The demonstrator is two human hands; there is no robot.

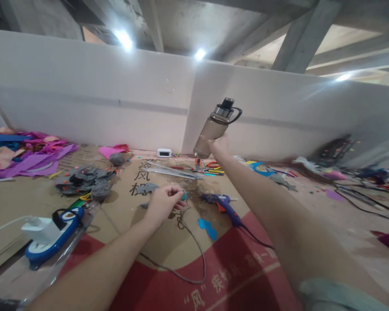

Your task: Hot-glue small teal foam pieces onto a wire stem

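Observation:
My right hand point(218, 147) is stretched far forward and grips the base of a translucent grey water bottle point(215, 128) with a black lid and loop handle, held tilted above the far edge of the table. My left hand point(164, 202) rests closed over the cardboard sheet point(123, 216), pinching a small teal piece point(184, 195) beside a thin grey cord point(194, 242). A blue glue gun point(225, 205) lies just right of my left hand, with a blue cut-out shape point(208, 228) below it.
Grey felt scraps point(87, 179) and purple and pink scraps point(29, 157) lie at left. A blue and white device point(53, 235) sits at the near left. A white clock point(164, 153) and metal rulers point(173, 170) stand near the white partition wall point(116, 103). Cables and clutter fill the right side.

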